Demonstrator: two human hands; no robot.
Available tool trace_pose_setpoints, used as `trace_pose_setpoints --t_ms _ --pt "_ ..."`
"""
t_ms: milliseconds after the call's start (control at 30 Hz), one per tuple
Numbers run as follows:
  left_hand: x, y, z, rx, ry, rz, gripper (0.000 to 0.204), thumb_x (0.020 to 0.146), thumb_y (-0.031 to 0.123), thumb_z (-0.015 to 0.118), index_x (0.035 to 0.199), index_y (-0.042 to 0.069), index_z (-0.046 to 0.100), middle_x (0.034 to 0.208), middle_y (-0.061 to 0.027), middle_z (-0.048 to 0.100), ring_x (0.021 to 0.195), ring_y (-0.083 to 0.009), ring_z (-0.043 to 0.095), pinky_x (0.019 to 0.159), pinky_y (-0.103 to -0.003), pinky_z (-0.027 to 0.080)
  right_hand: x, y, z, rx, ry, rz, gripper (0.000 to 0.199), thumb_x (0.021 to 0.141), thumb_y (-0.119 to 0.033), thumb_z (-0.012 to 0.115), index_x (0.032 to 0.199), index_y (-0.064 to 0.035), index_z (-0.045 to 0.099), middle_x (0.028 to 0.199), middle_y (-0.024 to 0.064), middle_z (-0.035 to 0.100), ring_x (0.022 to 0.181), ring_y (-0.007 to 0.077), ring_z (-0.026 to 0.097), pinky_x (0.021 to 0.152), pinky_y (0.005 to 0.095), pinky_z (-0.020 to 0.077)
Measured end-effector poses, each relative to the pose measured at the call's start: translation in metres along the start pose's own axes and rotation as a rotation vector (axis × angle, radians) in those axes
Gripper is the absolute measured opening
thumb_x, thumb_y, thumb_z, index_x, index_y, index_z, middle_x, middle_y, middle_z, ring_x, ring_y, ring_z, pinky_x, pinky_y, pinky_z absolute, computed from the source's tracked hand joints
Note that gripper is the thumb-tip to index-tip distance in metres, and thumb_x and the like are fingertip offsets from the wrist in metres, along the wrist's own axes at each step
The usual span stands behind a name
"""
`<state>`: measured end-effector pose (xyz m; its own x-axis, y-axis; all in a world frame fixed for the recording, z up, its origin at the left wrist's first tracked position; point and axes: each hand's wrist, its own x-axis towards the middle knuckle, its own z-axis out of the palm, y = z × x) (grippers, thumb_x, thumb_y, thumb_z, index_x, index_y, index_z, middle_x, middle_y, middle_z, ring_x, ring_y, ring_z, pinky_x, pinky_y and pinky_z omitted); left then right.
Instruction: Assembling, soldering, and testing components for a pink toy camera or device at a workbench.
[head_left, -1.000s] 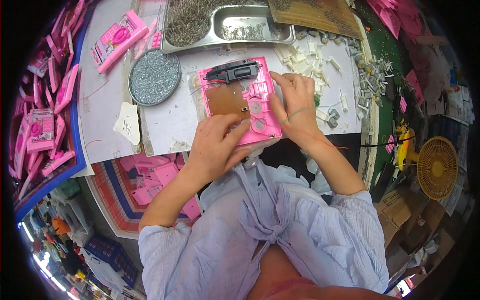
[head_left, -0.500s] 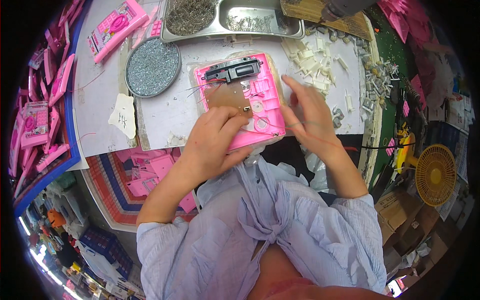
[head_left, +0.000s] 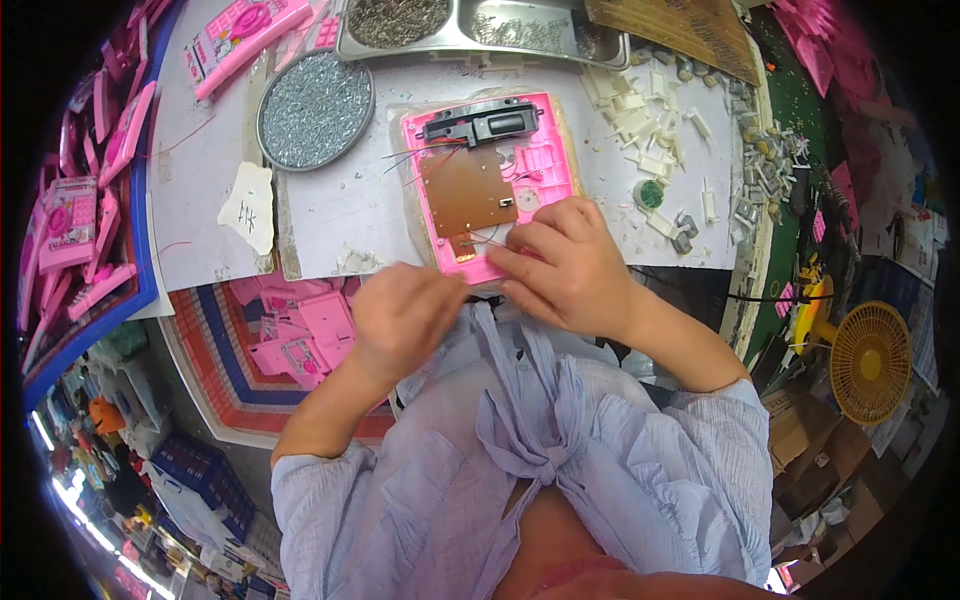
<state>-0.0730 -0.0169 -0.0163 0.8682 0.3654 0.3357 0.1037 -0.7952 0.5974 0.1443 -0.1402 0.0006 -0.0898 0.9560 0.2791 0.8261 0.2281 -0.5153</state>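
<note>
A pink plastic toy housing (head_left: 550, 150) lies open-side up on a wrapped pad in front of me. Inside it are a brown circuit board (head_left: 465, 195), a black plastic module (head_left: 490, 124) along the far edge, and thin wires. My right hand (head_left: 575, 265) covers the near right corner, its fingers bent and drawn together over the near edge; whatever they pinch is hidden. My left hand (head_left: 400, 318) is beside the near left corner, smeared by motion, with the fingers unclear.
A round dish of small screws (head_left: 315, 108) stands left of the housing, near a torn white paper piece (head_left: 247, 208). Beyond is a metal tray (head_left: 440, 42) of small metal parts. White plastic pieces (head_left: 640, 115) and a green round item (head_left: 650, 193) lie to the right. Pink housings (head_left: 325, 325) fill a lower-left container.
My left hand has come off the circuit board toward the near left corner. My right hand has moved in over the near right corner. The green round item now shows among the white pieces.
</note>
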Motion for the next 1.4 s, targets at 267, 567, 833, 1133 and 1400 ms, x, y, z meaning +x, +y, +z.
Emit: trace_pose_setpoints --t_ms 267,567,833,1133,1400 --pt "-0.041 0.010 0.011 -0.057 -0.315 -0.140 0.012 0.081 0.012 0.073 0.088 0.007 0.064 0.079 -0.0093 0.053 0.074 -0.0298 0.060 0.064 -0.041 0.049 0.013 -0.024 0.034 -0.011 0.042 -0.002 0.026 0.076 -0.024 0.077 0.096 -0.0106 0.068 0.096 0.0025 0.061 0.095 0.0240 0.056 0.084 0.0428 0.0417" --pt "0.010 -0.012 -0.013 -0.195 -0.187 -0.105 0.030 0.079 0.014 0.081 0.104 0.007 0.066 0.088 -0.0112 0.060 0.081 -0.0315 0.063 0.068 -0.040 0.052 0.013 -0.020 0.039 -0.131 0.045 -0.004 0.029 0.069 -0.028 0.079 0.090 -0.0134 0.066 0.090 0.0044 0.060 0.092 0.0261 0.057 0.084 0.0452 0.0426" --pt "0.006 -0.043 -0.014 -0.282 -0.160 0.045 0.019 0.079 0.015 0.084 0.089 0.007 0.070 0.079 -0.0091 0.059 0.069 -0.0278 0.061 0.058 -0.038 0.050 0.087 0.138 -0.144 -0.015 0.453 0.273 0.015 0.084 -0.014 0.078 0.094 -0.0034 0.075 0.084 0.0065 0.070 0.079 0.0171 0.064 0.071 0.0334 0.0498" --pt "0.013 -0.047 -0.015 -0.308 -0.256 0.030 0.019 0.076 0.013 0.087 0.090 0.009 0.075 0.080 -0.0062 0.061 0.068 -0.0225 0.062 0.058 -0.034 0.051 0.325 0.294 -0.242 -0.665 0.731 -0.140 0.014 0.083 -0.016 0.072 0.093 -0.0080 0.076 0.092 0.0143 0.072 0.091 0.0345 0.067 0.086 0.0437 0.0505" --pt "0.008 -0.042 -0.015 -0.322 -0.234 -0.037 0.021 0.074 0.014 0.088 0.089 0.009 0.075 0.081 -0.0060 0.061 0.069 -0.0221 0.062 0.057 -0.033 0.051 0.405 0.299 -0.216 -0.839 0.643 -0.139 0.013 0.078 -0.015 0.072 0.086 -0.0057 0.075 0.100 0.0122 0.069 0.102 0.0340 0.061 0.091 0.0448 0.0518"
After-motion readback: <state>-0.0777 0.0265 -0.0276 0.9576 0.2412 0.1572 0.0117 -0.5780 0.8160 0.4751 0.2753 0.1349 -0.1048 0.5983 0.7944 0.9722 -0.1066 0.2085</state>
